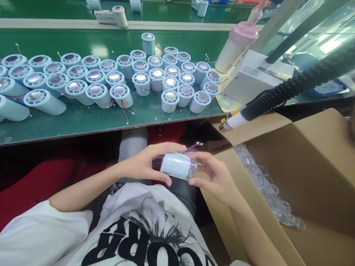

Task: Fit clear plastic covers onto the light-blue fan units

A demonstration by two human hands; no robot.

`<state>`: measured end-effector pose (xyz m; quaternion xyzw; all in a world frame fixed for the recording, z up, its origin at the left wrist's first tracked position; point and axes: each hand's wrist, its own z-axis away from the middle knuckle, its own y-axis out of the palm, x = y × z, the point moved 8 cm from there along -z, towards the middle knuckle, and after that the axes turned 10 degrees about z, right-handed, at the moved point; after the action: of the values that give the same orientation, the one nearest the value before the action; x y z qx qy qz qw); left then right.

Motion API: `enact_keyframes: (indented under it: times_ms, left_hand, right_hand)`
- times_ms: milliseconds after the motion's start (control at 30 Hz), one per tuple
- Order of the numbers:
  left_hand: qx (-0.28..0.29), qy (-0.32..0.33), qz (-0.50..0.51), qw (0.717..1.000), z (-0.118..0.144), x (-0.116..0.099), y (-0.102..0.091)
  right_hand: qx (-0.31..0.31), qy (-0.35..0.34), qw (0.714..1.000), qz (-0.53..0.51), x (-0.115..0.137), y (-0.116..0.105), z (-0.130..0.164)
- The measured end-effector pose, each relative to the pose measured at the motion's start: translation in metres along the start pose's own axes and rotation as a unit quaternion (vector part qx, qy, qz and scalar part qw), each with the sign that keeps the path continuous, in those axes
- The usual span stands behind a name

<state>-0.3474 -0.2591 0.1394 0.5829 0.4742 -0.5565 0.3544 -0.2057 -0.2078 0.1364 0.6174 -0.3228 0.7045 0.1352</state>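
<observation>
Over my lap, a light blue cylinder (pixel 177 165) lies on its side between my hands. A clear plastic cup-shaped cover (pixel 193 169) shows around its right end. My left hand (pixel 146 164) is closed round the cylinder's left part, thumb below and fingers above. At the right end, my right hand (pixel 215 175) grips the clear cover between thumb and fingers. Thin red and blue wires with a white connector (pixel 198 143) stick out behind the cylinder.
Several similar light blue cylinders (pixel 95 90) with wires stand in rows on the green bench (pixel 69 127). A pink-topped bottle (pixel 235 44) is beside a grey-white box (pixel 249 79). A black hose (pixel 299 79) reaches over an open carton (pixel 318 184) holding clear plastic covers (pixel 269 188).
</observation>
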Motion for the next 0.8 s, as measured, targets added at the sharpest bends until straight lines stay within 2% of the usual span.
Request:
enact_keyframes:
  times_ms: [433, 800]
  left_hand:
    - [0.010, 0.027, -0.019, 0.999, 0.003, -0.011, 0.000]
    - [0.024, 0.042, -0.033, 0.998, 0.005, -0.011, 0.002]
  right_hand:
    - [0.035, 0.097, 0.983, -0.151, -0.010, 0.013, -0.004]
    - [0.050, 0.212, 0.939, -0.266, -0.033, 0.031, -0.001]
